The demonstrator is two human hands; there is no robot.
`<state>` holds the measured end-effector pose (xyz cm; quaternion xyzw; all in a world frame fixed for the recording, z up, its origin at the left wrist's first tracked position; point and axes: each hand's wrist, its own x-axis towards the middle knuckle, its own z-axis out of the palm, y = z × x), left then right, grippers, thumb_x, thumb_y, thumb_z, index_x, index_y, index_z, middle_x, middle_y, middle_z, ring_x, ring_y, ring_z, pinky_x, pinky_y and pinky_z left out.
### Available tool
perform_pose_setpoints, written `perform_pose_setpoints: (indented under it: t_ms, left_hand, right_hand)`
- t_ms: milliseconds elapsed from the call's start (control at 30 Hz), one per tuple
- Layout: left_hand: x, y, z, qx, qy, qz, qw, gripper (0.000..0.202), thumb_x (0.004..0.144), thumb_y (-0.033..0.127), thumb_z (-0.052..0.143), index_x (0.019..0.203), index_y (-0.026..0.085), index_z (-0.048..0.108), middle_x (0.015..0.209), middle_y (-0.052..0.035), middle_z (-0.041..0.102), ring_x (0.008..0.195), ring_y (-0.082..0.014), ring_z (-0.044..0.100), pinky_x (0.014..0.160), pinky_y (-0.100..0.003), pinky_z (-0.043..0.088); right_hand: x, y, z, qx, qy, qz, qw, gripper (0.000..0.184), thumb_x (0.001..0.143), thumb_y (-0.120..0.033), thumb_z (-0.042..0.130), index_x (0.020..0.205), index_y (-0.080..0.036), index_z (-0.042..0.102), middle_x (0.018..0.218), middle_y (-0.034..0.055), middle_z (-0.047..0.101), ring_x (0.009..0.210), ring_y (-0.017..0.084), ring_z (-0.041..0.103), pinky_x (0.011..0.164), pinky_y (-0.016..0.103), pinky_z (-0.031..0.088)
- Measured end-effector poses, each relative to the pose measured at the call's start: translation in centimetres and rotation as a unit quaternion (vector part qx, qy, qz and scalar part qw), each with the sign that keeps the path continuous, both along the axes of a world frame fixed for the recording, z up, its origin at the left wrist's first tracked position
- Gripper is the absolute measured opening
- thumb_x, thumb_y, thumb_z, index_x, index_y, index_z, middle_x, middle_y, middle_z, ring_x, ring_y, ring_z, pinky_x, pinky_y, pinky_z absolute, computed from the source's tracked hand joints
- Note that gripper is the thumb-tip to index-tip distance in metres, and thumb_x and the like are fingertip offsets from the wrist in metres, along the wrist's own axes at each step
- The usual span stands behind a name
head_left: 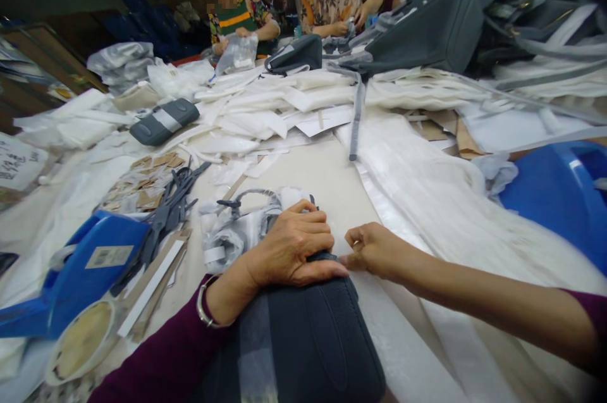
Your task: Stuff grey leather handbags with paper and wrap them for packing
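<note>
A dark grey leather bag point(308, 340) lies in front of me at the table's near edge. My left hand point(289, 245) rests on its top end, fingers curled over it and gripping. My right hand point(370, 251) sits just to the right of the bag's corner, fingers pinched together against the thumb; what they pinch is too small to make out. Both arms wear purple sleeves, and a metal bangle circles my left wrist. A crumpled bundle of clear plastic and grey straps point(237, 226) lies just beyond my left hand.
A blue tape dispenser point(80, 276) and a tape roll point(80, 343) lie at left. Grey straps point(175, 200) and paper tags point(142, 181) sit behind them. White wrapping sheets point(427, 200) cover the right side, with a blue tub point(559, 194). Two people work opposite, beside more grey bags point(427, 30).
</note>
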<state>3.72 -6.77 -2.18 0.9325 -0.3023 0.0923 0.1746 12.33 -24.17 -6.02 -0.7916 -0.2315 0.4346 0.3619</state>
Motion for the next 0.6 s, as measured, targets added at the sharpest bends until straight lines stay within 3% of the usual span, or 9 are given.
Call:
perform_pose_setpoints:
  t_ms: [100,267,433,600]
  left_hand:
    - [0.0,0.0,-0.3,-0.004,-0.006,-0.001,1.0,0.046,0.092,0.055,0.043,0.068,0.017,0.054,0.064,-0.0013,0.057,0.067,-0.0146,0.049,0.081,-0.035,0.036]
    - [0.2,0.0,-0.7,-0.014,-0.003,-0.011,1.0,0.044,0.092,0.054,0.043,0.072,0.017,0.055,0.068,-0.0023,0.059,0.071,-0.0152,0.052,0.082,-0.034,0.036]
    - [0.3,-0.1,-0.7,-0.01,0.002,-0.008,1.0,0.046,0.091,0.056,0.044,0.067,0.017,0.052,0.066,-0.0024,0.058,0.069,-0.0152,0.051,0.08,-0.034,0.036]
    - [0.3,-0.1,-0.8,-0.022,-0.001,-0.01,1.0,0.043,0.091,0.054,0.048,0.068,0.017,0.053,0.066,-0.0017,0.059,0.071,-0.015,0.053,0.081,-0.034,0.036]
  right_hand:
    - [-0.3,1.2,0.5,-0.038,0.049,-0.014,0.998,0.026,0.064,-0.022,0.062,0.054,-0.022,0.037,0.035,-0.0075,0.037,0.032,0.009,0.036,0.033,0.021,0.027]
    - [-0.4,2.3,1.2,-0.005,0.077,-0.012,0.997,0.003,0.066,-0.018,0.053,0.066,-0.02,0.05,0.032,-0.0068,0.039,0.029,0.011,0.039,0.03,0.02,0.032]
    - [0.1,3.0,0.8,-0.003,0.103,0.015,0.995,0.011,0.066,-0.014,0.046,0.072,-0.017,0.055,0.03,-0.0069,0.037,0.026,0.01,0.034,0.029,0.02,0.026]
    - [0.1,3.4,-0.1,0.099,0.104,-0.062,0.988,0.009,0.069,-0.018,0.048,0.07,-0.016,0.056,0.035,-0.0078,0.034,0.031,0.008,0.031,0.033,0.02,0.021]
